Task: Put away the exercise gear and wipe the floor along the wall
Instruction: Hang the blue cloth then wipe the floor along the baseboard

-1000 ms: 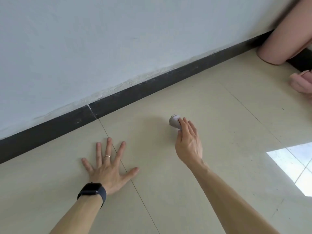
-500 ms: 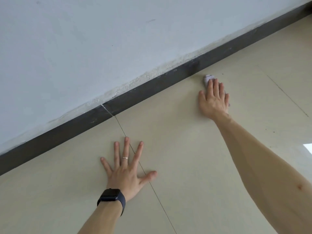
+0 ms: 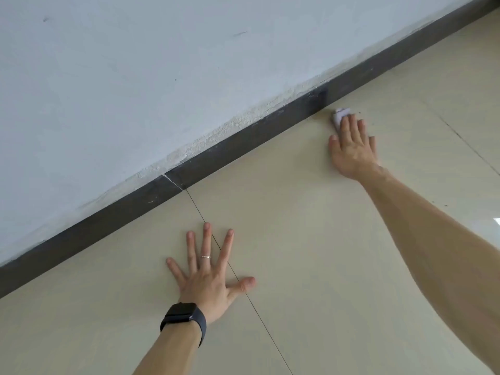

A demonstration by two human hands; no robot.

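1. A small pale wipe [image 3: 338, 117] lies on the tile floor [image 3: 297, 239] under the fingertips of the right hand [image 3: 351, 150]. It is just beside the dark baseboard [image 3: 243, 139].
2. The right hand lies flat, its straight fingers pressing on the wipe rather than curling round it.
3. The left hand [image 3: 208, 277] is spread flat on the floor with fingers splayed, holding nothing. It is well apart from the right hand and farther from the baseboard.
4. A thin tile joint [image 3: 265, 328] runs under the left hand.
5. The left hand wears a ring [image 3: 205, 257], and its wrist wears a dark watch [image 3: 184, 313].
6. Beyond both hands, the white wall [image 3: 162, 77] rises above the baseboard, its paint rough along the lower edge.
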